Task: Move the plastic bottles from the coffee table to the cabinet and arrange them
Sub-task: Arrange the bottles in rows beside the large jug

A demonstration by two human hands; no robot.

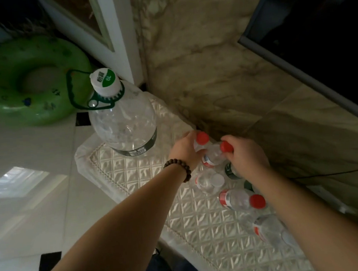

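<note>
On the quilted white cloth of the cabinet top (212,224) stand several small clear plastic bottles. My left hand (186,149) grips a red-capped bottle (201,141) near the wall. My right hand (246,156) holds a second red-capped bottle (214,156) right beside it; the two bottles touch. A white-capped bottle (208,181) stands in front of them. Another red-capped bottle (242,199) and a clear bottle (269,230) stand along my right forearm. A dark green-labelled bottle (229,171) is partly hidden under my right hand.
A big 6L water jug (123,120) with a white cap stands at the cabinet's far left end. A green swim ring (30,82) lies on the tiled floor beyond. A marble wall (222,68) runs behind the bottles; a dark screen (314,30) hangs upper right.
</note>
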